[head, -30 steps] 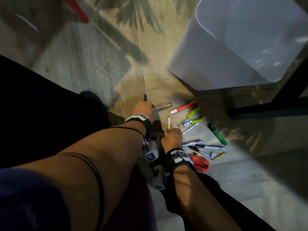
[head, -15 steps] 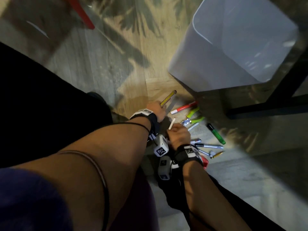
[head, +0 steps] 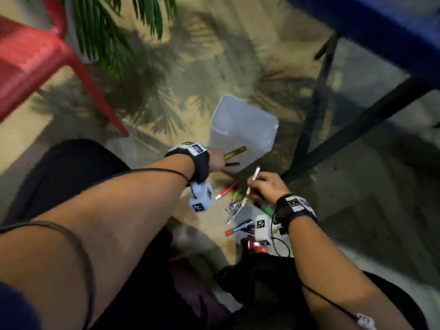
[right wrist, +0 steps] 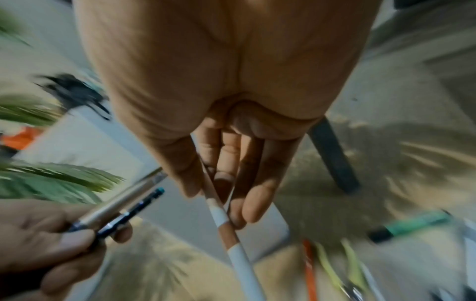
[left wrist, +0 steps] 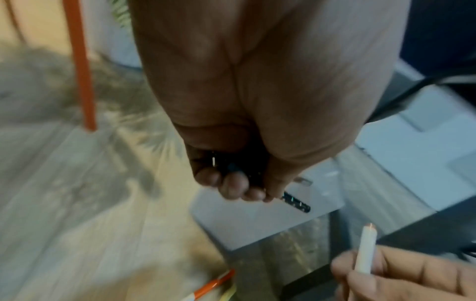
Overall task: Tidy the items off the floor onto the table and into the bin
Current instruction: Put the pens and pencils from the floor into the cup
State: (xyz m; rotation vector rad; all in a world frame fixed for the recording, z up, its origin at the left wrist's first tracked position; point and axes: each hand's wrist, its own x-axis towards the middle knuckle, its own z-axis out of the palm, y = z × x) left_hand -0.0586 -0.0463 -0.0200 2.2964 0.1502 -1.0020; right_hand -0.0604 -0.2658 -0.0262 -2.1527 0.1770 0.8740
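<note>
My left hand (head: 216, 159) grips two pens, a yellowish one (head: 234, 152) and a dark one (head: 232, 164), raised in front of the white bin (head: 242, 129). The dark pen (left wrist: 296, 202) sticks out past my curled fingers. My right hand (head: 264, 186) pinches a white pen with an orange band (head: 252, 183) between thumb and fingers, held above the floor pile; the same white pen (right wrist: 226, 222) slants down in the right wrist view. On the floor lie a red-and-white marker (head: 226, 191), green-handled pliers (head: 234, 202), a green marker (head: 265, 210) and several more pens (head: 239, 227).
A red chair (head: 42, 65) stands at the left with a potted plant (head: 112, 32) behind it. A blue table (head: 371, 27) with black legs (head: 312, 115) is at the right, next to the bin. A red object (head: 253, 245) lies near my right wrist.
Both hands have lifted off the floor with their pens. My head has risen, so the bin looks smaller and the chair, plant and table have come into view.
</note>
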